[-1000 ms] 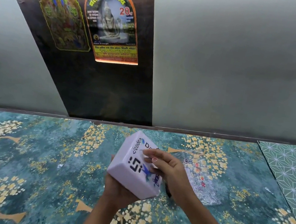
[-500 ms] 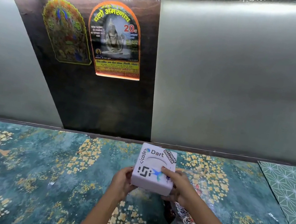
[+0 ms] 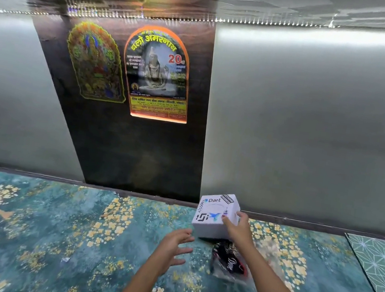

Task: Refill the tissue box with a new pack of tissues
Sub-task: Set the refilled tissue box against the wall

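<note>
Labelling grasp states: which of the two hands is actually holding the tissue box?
The right hand: its fingers grip the white tissue box at its right side. The left hand hangs open just below-left of the box, fingers spread, not touching it.
</note>
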Tool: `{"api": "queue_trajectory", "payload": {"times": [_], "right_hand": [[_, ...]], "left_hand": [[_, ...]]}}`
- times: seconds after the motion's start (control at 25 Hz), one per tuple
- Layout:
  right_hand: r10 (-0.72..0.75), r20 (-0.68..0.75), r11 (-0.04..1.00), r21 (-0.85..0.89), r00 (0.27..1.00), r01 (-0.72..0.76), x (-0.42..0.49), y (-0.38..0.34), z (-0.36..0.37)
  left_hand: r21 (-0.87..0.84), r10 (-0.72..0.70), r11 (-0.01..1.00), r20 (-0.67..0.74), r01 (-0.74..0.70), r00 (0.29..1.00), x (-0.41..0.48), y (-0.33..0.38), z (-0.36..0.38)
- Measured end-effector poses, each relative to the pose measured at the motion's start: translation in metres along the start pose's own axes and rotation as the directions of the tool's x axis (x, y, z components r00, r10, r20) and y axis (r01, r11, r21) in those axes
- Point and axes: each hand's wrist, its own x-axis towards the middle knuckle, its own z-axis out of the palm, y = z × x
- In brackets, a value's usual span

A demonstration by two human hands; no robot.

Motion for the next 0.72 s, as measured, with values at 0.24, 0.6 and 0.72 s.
{"api": "queue_trajectory", "payload": {"times": [0.24, 0.6, 0.72], "right_hand": [[-0.365, 0.141, 0.675, -0.641, 0.92, 0.366, -0.022, 0.029, -0.005], [-0.064, 0.513, 0.545, -0.701, 0.856, 0.461, 0.0, 0.025, -0.009], [0.023, 0.635, 0.408, -0.711, 0.773, 0.572, 0.001, 0.018, -0.004]], "left_hand": [[0.363, -0.001, 0.929, 0.189, -0.069, 0.982, -0.013, -0.015, 0.032], [0.373, 0.006, 0.927, 0.086, -0.038, 0.996, -0.009, -0.014, 0.026], [0.356, 0.006, 0.934, 0.061, -0.027, 0.998, -0.009, -0.013, 0.028]]}}
